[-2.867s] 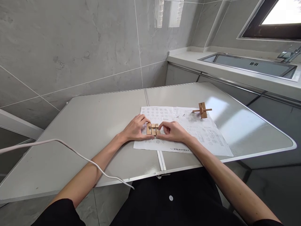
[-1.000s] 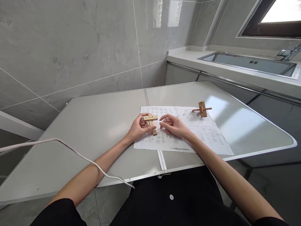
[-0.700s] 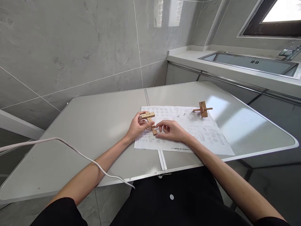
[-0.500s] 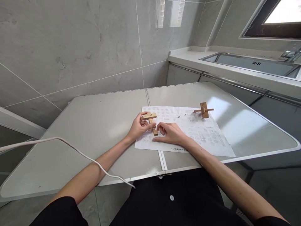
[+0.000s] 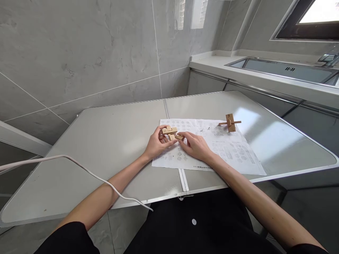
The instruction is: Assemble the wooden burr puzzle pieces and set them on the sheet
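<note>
My left hand (image 5: 156, 144) is closed around a small cluster of joined wooden puzzle pieces (image 5: 170, 131), lifted just above a printed instruction sheet (image 5: 225, 150). My right hand (image 5: 194, 145) pinches a short wooden block (image 5: 179, 137) and holds it against the right side of that cluster. Further right on the sheet stands a second wooden assembly (image 5: 229, 122), a block with a thin stick through it, out of reach of both hands.
The grey folding table (image 5: 106, 141) has a seam down its middle and rounded corners. A white cable (image 5: 79, 167) crosses over my left forearm. A counter with a steel sink (image 5: 280, 68) runs behind on the right; tiled wall stands behind.
My left hand lifted the joined pieces off the sheet. My right hand picked up the short block that lay on the paper and brought it up against them.
</note>
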A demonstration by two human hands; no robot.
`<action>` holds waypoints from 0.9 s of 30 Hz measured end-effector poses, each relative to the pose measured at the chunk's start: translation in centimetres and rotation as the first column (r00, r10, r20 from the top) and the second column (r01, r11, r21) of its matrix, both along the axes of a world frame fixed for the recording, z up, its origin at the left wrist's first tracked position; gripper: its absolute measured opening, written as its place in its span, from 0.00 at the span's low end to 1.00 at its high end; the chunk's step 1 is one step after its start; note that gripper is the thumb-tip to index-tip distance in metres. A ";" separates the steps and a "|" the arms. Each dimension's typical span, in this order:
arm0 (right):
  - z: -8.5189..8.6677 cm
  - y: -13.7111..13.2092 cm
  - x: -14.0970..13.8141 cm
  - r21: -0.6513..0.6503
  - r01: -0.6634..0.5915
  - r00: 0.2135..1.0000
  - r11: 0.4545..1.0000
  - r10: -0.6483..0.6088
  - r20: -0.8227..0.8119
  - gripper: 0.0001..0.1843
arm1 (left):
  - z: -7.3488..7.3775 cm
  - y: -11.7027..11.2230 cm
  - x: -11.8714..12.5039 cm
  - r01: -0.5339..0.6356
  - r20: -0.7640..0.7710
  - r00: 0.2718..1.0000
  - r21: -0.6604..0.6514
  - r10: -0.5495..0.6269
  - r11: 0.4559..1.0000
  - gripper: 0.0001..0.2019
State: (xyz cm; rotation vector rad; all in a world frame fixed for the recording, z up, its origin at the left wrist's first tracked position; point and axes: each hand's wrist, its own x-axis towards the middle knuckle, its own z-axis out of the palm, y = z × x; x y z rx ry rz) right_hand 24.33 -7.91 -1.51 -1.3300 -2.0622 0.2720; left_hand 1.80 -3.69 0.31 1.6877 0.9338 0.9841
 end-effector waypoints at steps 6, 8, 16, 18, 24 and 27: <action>-0.2 0.0 0.3 0.046 0.008 0.999 0.999 -0.007 -0.036 0.15 | 0.2 -0.3 0.1 -0.033 -0.088 0.995 0.105 0.043 0.994 0.35; -0.3 0.1 0.4 0.058 0.010 0.999 0.998 -0.006 -0.054 0.14 | 0.2 -0.5 0.2 -0.014 -0.110 0.993 0.139 0.029 0.990 0.36; -0.4 0.0 0.3 0.075 -0.048 0.992 0.996 0.056 -0.110 0.12 | -0.2 -0.5 0.1 0.105 -0.225 0.973 0.249 -0.048 0.963 0.34; -0.3 -0.1 0.3 0.074 -0.067 0.990 0.995 0.075 -0.122 0.11 | -0.3 -0.5 0.1 0.099 -0.257 0.966 0.293 -0.021 0.951 0.34; 0.0 -0.3 0.4 0.057 -0.094 0.981 0.994 0.102 -0.163 0.10 | -0.4 -0.5 0.2 0.091 -0.295 0.955 0.379 0.027 0.921 0.31; 0.1 -0.4 0.3 0.035 -0.088 0.978 0.996 0.093 -0.186 0.11 | -0.3 -0.5 0.2 0.123 -0.279 0.960 0.362 -0.019 0.924 0.31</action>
